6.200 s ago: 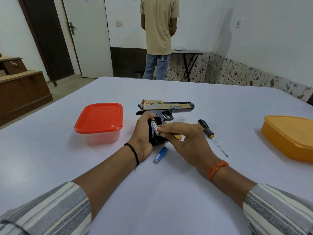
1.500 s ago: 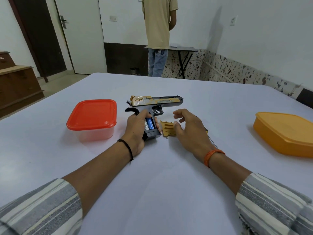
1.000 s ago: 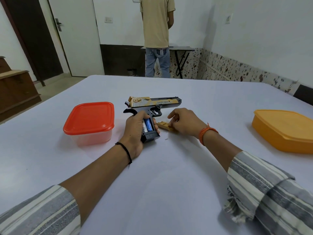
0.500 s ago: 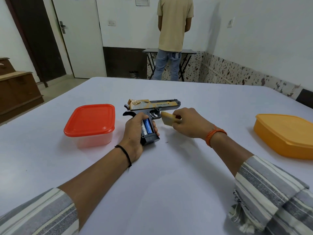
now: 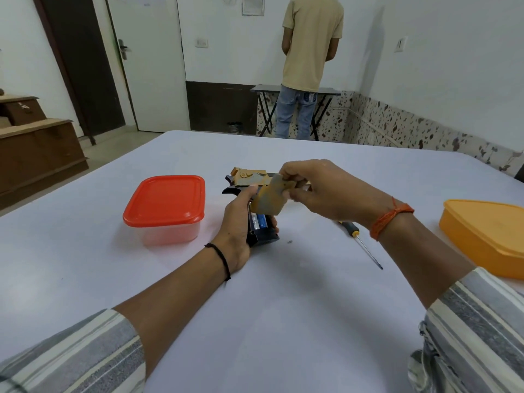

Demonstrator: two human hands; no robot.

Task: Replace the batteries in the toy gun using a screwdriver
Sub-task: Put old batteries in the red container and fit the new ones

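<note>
tabletop (image 5: pixel 283 321) is big and white and holds all the things. person (image 5: pixel 309 52) in a tan shirt and blue jeans stands far back by the wall, facing away, next to a small dark folding table (image 5: pixel 263 87). orange box (image 5: pixel 487 236) with its lid on sits at the right edge. clear box with a red lid (image 5: pixel 166 207) sits on the left side, just beside the toy gun (image 5: pixel 249 180). the toy gun lies on its side near the middle, black with gold on top. left hand (image 5: pixel 238 222) has its grip wrapped round the gun's handle, fingers curled tight on it. blue batteries (image 5: pixel 260 222) show inside the open handle. right hand (image 5: pixel 326 191) is up above the gun, and its grip pinches the gold battery cover (image 5: pixel 269 200) between thumb and fingers. the cover hangs tilted right over the open handle, and it looks blurry. screwdriver (image 5: pixel 360 239) with a black and yellow handle lies on the tabletop under the right wrist, tip pointing toward the person. tiny dark screw (image 5: pixel 289 241) lies alone just right of the gun's handle
</note>
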